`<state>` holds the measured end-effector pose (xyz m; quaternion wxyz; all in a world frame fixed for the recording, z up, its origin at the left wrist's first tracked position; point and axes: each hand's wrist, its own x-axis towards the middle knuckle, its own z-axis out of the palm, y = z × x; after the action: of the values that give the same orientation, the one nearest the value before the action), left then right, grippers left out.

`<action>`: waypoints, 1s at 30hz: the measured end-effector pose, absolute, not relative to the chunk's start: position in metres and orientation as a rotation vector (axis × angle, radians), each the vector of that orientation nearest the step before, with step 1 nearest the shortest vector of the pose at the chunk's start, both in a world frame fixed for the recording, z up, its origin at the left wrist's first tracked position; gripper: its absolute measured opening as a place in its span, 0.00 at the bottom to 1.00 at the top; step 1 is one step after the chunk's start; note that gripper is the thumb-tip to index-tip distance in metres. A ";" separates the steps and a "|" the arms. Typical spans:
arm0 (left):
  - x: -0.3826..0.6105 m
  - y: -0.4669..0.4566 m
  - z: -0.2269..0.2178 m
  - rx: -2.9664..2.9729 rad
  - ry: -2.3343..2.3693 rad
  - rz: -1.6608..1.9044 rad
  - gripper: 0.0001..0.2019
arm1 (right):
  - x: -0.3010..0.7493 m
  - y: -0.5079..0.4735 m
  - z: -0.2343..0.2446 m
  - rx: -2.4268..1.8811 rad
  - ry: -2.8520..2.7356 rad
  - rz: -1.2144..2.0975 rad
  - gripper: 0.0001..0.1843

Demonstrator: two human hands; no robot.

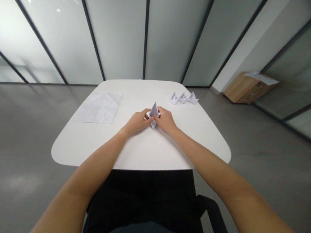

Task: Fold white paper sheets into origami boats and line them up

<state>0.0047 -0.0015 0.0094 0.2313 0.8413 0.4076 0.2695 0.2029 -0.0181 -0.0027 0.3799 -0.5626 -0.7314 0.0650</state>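
Observation:
A small folded piece of white paper (153, 113) stands pointed-up near the middle of the white table (136, 150). My left hand (137, 121) pinches its left side, fingers closed on it. From the right, my right hand (166, 120) grips the same piece, fingers curled against the paper. Both hands rest low on the tabletop, touching each other around the fold.
A creased, unfolded white sheet (99, 108) lies flat at the table's far left. Three small folded paper shapes (183, 98) sit in a row at the far right. A wooden box (247, 86) stands on the grey floor by the right wall. Glass partitions stand behind the table.

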 end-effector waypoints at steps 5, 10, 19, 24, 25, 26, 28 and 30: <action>0.002 0.001 0.010 2.310 1.164 0.748 0.22 | 0.208 -0.015 -0.004 -1.412 -1.888 0.184 0.11; -0.005 0.003 0.013 2.320 1.220 0.709 0.17 | 0.211 -0.015 0.000 -1.425 -1.869 0.327 0.15; -0.012 0.011 0.013 2.254 1.206 0.600 0.20 | 0.218 -0.014 0.003 -1.474 -1.775 0.557 0.20; -0.016 0.012 0.016 2.284 1.139 0.558 0.26 | 0.223 -0.010 -0.002 -1.442 -1.768 0.624 0.24; -0.016 0.012 0.016 2.259 1.147 0.572 0.30 | 0.224 -0.009 -0.002 -1.451 -1.780 0.615 0.24; -0.016 0.012 0.015 2.234 1.164 0.590 0.33 | 0.224 -0.009 -0.002 -1.465 -1.796 0.599 0.23; -0.015 0.014 0.014 2.223 1.213 0.624 0.36 | 0.224 -0.009 -0.002 -1.486 -1.838 0.561 0.22; -0.015 0.016 0.012 2.269 1.249 0.637 0.33 | 0.224 -0.010 -0.002 -1.483 -1.879 0.549 0.21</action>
<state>-0.0147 0.0160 0.0121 0.2351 0.8267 0.4553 0.2323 0.2235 -0.0098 -0.0018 0.3363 -0.5686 -0.7206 0.2105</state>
